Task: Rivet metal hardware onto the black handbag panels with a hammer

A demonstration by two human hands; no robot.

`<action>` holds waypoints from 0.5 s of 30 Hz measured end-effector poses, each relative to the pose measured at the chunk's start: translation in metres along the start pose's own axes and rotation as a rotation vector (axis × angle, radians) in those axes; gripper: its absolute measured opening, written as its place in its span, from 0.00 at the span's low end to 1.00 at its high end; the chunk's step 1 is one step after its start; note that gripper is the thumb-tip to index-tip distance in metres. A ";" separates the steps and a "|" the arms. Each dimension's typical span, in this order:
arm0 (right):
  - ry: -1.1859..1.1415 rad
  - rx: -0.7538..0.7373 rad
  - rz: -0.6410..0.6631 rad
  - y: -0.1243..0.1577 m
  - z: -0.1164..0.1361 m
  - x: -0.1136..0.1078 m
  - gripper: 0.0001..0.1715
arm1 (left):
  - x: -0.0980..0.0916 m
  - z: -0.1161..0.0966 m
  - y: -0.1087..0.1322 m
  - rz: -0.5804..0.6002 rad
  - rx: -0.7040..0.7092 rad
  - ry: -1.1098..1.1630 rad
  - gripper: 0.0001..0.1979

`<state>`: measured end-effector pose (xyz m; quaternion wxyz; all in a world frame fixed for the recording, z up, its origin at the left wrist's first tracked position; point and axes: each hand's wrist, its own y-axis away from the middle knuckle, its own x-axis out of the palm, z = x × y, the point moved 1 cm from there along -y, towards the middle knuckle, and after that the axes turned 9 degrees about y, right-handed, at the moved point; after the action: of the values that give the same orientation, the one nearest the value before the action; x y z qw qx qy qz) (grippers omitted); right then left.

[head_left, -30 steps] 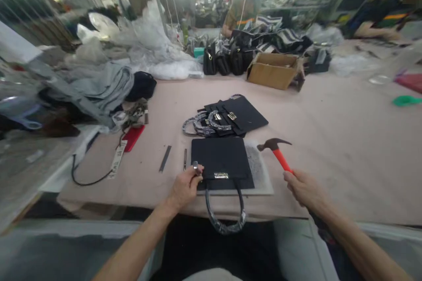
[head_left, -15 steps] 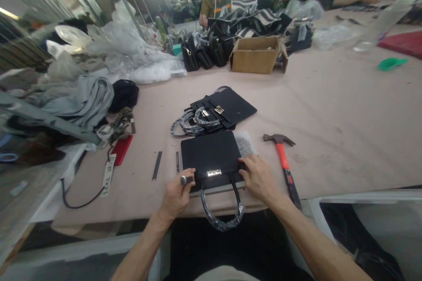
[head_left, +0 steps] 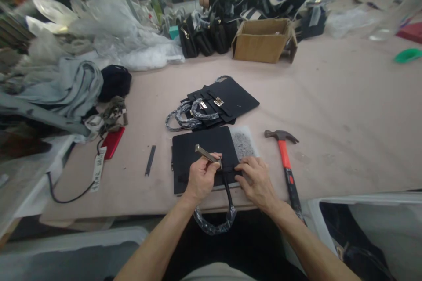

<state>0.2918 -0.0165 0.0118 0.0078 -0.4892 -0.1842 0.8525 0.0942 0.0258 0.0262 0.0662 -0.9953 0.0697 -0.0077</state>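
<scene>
My left hand (head_left: 201,179) is closed around a metal punch-like rod (head_left: 207,153), tilted over the black bag panel (head_left: 204,142). The rod's lower end is near the base of the plastic-wrapped handle (head_left: 216,228), which hangs over the table's front edge. My right hand (head_left: 255,180) has its fingers closed on the panel's right edge. Beneath the panel is a pale speckled slab (head_left: 244,145), showing at the right. The panel's metal clasp is hidden by my left hand. A claw hammer (head_left: 284,153) with a red and black handle lies right of my right hand.
Beyond the panel lies a stack of black bag panels (head_left: 235,96) with wrapped handles. Left are a dark flat strip (head_left: 150,160) and a red flat object (head_left: 114,142). A cardboard box (head_left: 259,44) and black bags (head_left: 204,39) stand at the back. Other people sit across the table.
My left hand has moved right from the panel's left edge to the handle base, raising the rod to a slant. The panel has shifted slightly left; my right hand stays at its right edge.
</scene>
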 end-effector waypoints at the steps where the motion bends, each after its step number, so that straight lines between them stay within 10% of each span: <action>1: -0.032 -0.018 0.013 -0.001 -0.003 -0.002 0.07 | 0.001 0.003 -0.001 0.004 0.005 -0.012 0.07; 15: 0.211 -0.028 0.370 -0.071 -0.014 -0.007 0.12 | -0.002 0.004 -0.001 0.093 0.031 -0.037 0.07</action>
<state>0.2952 0.0529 0.0345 -0.1365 -0.6015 -0.1011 0.7806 0.0924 0.0279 0.0222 0.0829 -0.9899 0.1146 0.0130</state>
